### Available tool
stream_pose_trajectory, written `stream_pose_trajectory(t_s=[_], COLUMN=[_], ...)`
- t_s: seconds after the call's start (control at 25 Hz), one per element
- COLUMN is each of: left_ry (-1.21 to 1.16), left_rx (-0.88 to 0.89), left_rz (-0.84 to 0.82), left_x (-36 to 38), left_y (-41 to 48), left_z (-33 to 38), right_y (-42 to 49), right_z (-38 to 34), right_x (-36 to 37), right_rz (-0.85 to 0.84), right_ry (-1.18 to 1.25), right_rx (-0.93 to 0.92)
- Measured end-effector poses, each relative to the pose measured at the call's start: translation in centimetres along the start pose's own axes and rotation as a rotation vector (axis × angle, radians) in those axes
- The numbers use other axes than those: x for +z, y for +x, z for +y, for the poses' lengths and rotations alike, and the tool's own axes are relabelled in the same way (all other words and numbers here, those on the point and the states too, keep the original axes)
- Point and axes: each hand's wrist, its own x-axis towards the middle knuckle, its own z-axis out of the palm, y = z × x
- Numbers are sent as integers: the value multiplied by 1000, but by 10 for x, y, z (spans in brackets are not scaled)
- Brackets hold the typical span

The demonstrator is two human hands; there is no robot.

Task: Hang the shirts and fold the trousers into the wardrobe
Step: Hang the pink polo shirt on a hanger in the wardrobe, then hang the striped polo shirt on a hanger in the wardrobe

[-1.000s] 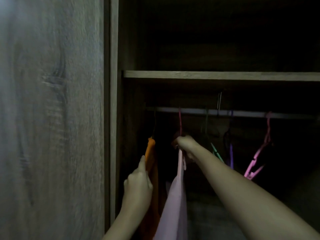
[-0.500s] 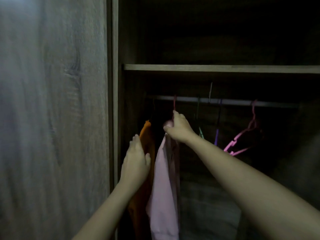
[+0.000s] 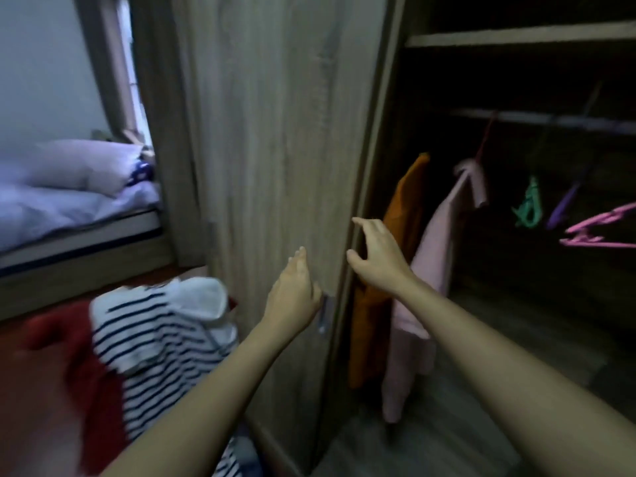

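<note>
Shirts — orange shirt, pink shirt — hang lengthwise down (left hand, right hand: grips wide, empty)

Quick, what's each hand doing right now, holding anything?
Left hand: open, empty, beside the wardrobe door.
Right hand: open, fingers spread, holding nothing, in front of the orange shirt.

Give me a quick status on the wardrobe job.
Left hand and right hand open, empty. Orange shirt and pink shirt hung on rail. Striped shirt waiting outside. Nothing blocking.
</note>
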Motion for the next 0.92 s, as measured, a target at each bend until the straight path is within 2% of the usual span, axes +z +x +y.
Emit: stream_pose_trajectory(t_s=[0.24,0.44,0.56,0.72,0.8,0.92], left_ry=[125,174,215,424,483,480], left_rx=[-162,-228,-210,-101,-106,-120], left_rz=[21,14,-45,-187,-268,-272], left_x=[-67,-107,-117,-114,-104,-88], left_y=[-42,-33,-10,23,26,18], left_z=[-138,-261,-320,-399,-429,-448], right_y=[2,49,73,91,98,105], right_z=[-70,-125,-140,-140,-133,-123], right_x=[111,202,257,328,355,382], right_rz=[-305,-414,-450,-476,-458,-429], right_ry=[109,159,177,162,167,198], right_rx=[-79,-68,11,157,262,417])
